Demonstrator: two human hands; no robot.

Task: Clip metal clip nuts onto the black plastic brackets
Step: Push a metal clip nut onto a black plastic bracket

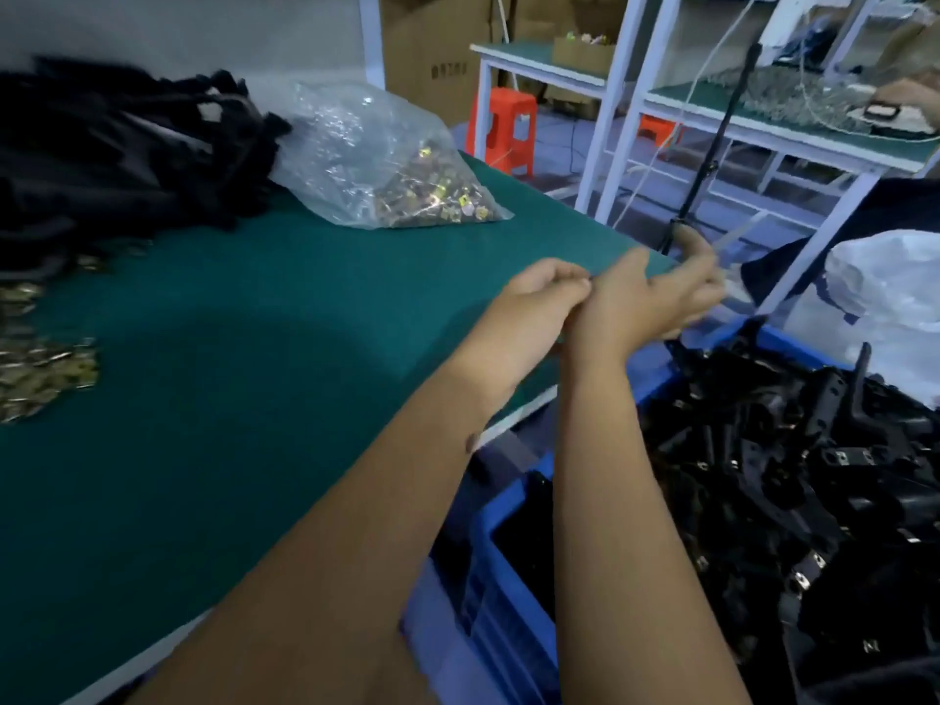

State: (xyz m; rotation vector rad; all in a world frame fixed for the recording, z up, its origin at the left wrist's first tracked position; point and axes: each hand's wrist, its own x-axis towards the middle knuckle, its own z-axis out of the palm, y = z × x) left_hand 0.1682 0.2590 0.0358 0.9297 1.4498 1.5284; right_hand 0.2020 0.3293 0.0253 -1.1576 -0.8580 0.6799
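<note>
Bag of clip nuts (407, 165) behind hands (610, 297)

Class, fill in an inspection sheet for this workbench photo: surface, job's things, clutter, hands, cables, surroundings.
Surface: green table, mostly bare in the middle.
Job's things: black brackets heaped at far left and in a blue crate at right; clear bag of metal clips; loose clips at left edge.
Clutter: white plastic bag beyond the crate.
Hands: left hand and right hand meet at the table's far edge; blurred, anything held cannot be told.
Cables: white cords hang by the neighbouring bench.
Surroundings: orange stool, white-framed benches, cardboard boxes.
</note>
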